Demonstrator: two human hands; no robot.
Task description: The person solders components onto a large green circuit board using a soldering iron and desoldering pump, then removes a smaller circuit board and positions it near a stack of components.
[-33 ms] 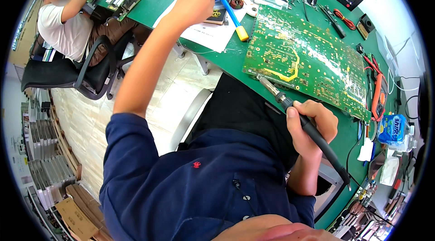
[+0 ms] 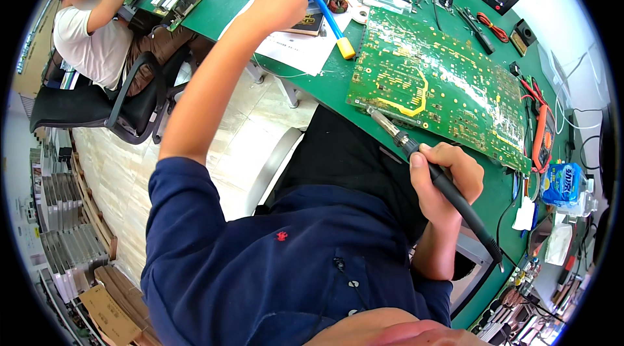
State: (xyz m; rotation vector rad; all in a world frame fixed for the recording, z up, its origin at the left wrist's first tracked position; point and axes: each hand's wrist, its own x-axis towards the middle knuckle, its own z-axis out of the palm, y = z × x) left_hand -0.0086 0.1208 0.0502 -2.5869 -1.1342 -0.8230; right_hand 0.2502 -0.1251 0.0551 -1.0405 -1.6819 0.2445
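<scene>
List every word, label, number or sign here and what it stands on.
Blue package: large white characters, not copied here.
Dark book: gold lettering, likewise not copied.
White paper sheet: printed lines, too small to read.
Green circuit board: fine markings, too small to read.
Navy shirt: a red emblem, with no readable lettering.

A glossy, light-streaked finish is shown by the green circuit board (image 2: 448, 86), its surface roughened by small metallic points. The soldering iron (image 2: 448, 193) is gripped by matt black plastic, while its barrel (image 2: 385, 123) is formed of dull metal. The blue tube tool (image 2: 329, 15) is moulded in smooth plastic. The counter (image 2: 330, 87) is smoothly surfaced; the shirt (image 2: 260, 268) is made of soft, matt cloth.
</scene>
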